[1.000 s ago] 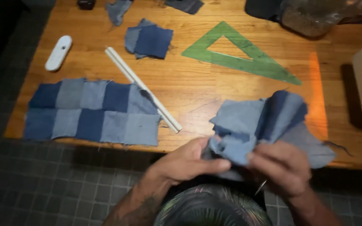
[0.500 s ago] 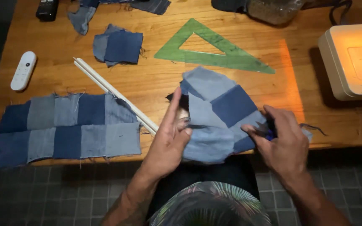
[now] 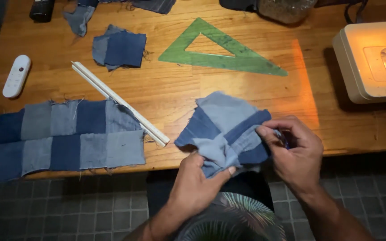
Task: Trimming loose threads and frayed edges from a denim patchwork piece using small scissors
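Observation:
A small patchwork piece of light and dark blue denim squares (image 3: 224,129) lies folded at the near edge of the wooden table (image 3: 228,89). My left hand (image 3: 199,180) pinches its lower edge from below. My right hand (image 3: 291,149) grips its right edge, fingers curled over the cloth and a small dark object. A larger denim patchwork panel (image 3: 65,138) lies flat at the left.
A white ruler (image 3: 119,102) lies diagonally beside the large panel. A green set square (image 3: 220,53) sits mid-table. Loose denim squares (image 3: 119,49) and scraps lie at the back, a white remote (image 3: 16,76) at the left, a lit white sewing machine (image 3: 371,58) at the right.
The denim piece has come down from my lap onto the table edge and been partly spread, then refolded. My hands have moved apart to its lower and right edges.

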